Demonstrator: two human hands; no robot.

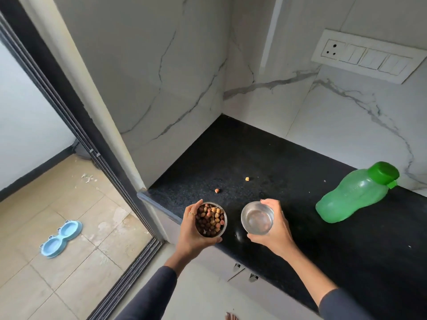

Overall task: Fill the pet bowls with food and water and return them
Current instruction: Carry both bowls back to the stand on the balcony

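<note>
My left hand [193,229] grips a small steel bowl [211,220] heaped with brown and tan kibble, held over the front edge of the black counter [265,162]. My right hand [275,227] holds a second steel bowl [257,218] with clear water in it, just to the right of the first. A blue double-bowl stand [62,239] with frog eyes lies on the tiled floor at the left, both of its round holes bare.
A green plastic bottle [355,196] with its cap closed lies on the counter to the right. Two loose kibble pieces [216,191] [247,179] sit on the counter behind the bowls. A sliding-door track [129,269] separates the counter from the tiled floor. Marble walls enclose the counter corner.
</note>
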